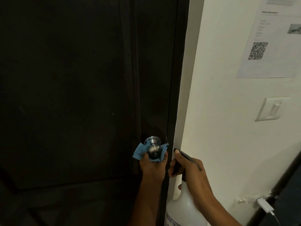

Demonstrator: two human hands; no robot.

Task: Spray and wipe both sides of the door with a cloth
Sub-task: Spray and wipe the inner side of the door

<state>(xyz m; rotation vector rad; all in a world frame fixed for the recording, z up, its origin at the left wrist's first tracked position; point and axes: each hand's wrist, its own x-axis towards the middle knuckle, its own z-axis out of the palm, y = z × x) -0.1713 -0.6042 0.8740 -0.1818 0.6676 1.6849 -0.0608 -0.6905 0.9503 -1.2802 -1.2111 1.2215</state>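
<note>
Cupping the knob [154,150] through the cloth [138,152], left hand [152,167] fingers curl; right hand [193,175] clamps the spray bottle [184,204].

I am seeing a printed sheet [268,38] on the wall carrying a QR code [257,50] above blurred lines I cannot read; the spray bottle [182,207] I am holding is showing dark capital letters, cut off, perhaps "AN AC"

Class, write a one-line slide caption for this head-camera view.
Left hand presses a blue cloth around the door knob; right hand holds a spray bottle.
</note>
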